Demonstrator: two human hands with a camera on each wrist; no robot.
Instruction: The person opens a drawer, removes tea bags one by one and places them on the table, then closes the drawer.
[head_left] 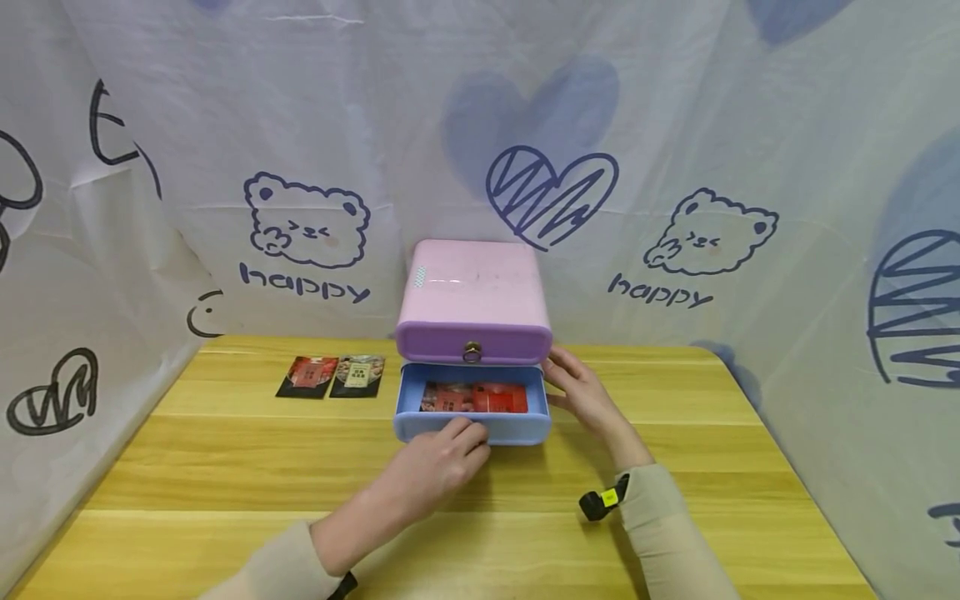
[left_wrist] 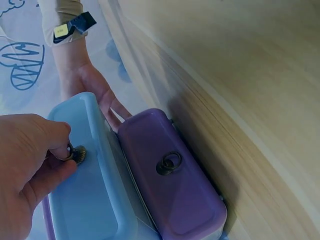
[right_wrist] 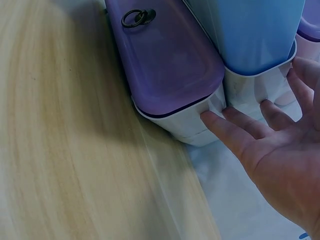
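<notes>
A small pink drawer cabinet (head_left: 476,283) stands at the back of the table, its upper purple drawer (head_left: 435,343) closed. Below that, the blue drawer (head_left: 517,429) is pulled out, with red seasoning-like packets (head_left: 501,397) lying inside. My left hand (head_left: 442,462) is at the blue front, its thumb and finger pinching the metal ring pull (left_wrist: 76,154). A lower purple drawer (left_wrist: 172,195) with its own ring pull is closed; the head view hides it. My right hand (right_wrist: 280,145) rests its extended fingers against the cabinet's right side.
Two flat packets lie left of the cabinet: a red and black one (head_left: 306,377) and a pale-labelled black one (head_left: 357,377). The wooden table (head_left: 247,475) meets a printed white curtain (head_left: 420,125) behind. A camera (head_left: 600,502) is strapped to my right wrist.
</notes>
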